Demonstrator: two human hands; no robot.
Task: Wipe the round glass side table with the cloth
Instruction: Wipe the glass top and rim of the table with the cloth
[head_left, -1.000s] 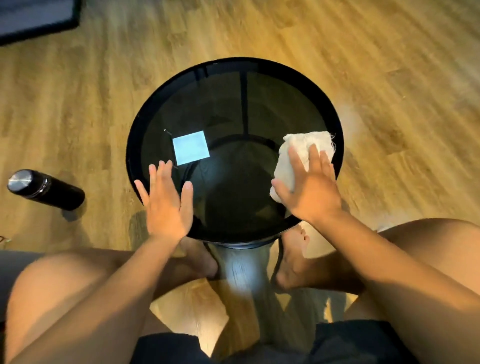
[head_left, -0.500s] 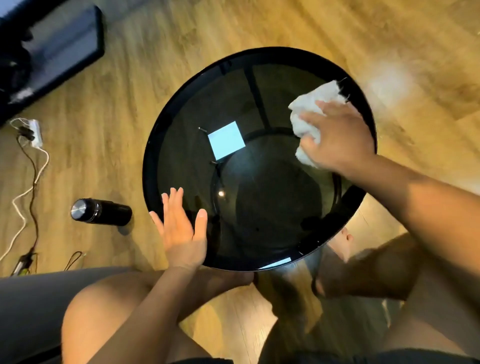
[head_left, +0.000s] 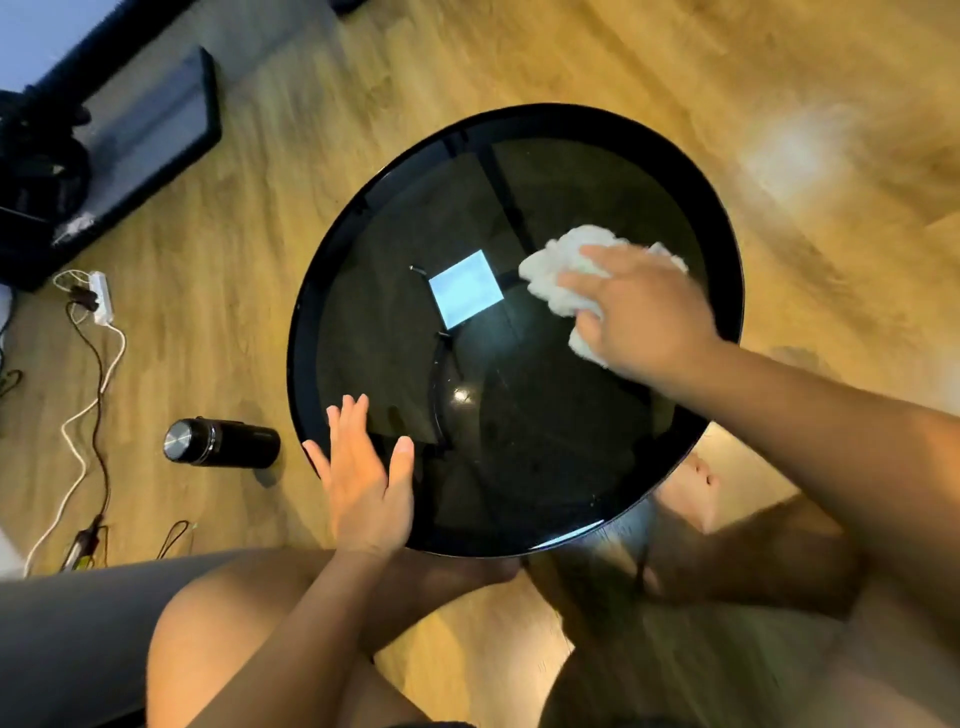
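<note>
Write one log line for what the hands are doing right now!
step: wipe | right hand: holds cloth against glass table | left hand: flat on near edge

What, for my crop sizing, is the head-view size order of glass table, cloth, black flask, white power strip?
1. glass table
2. cloth, partly hidden
3. black flask, farther from the camera
4. white power strip

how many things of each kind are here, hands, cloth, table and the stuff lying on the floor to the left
hands: 2, the left hand and the right hand
cloth: 1
round glass table: 1
black flask on the floor: 1
power strip on the floor: 1
total: 6
</note>
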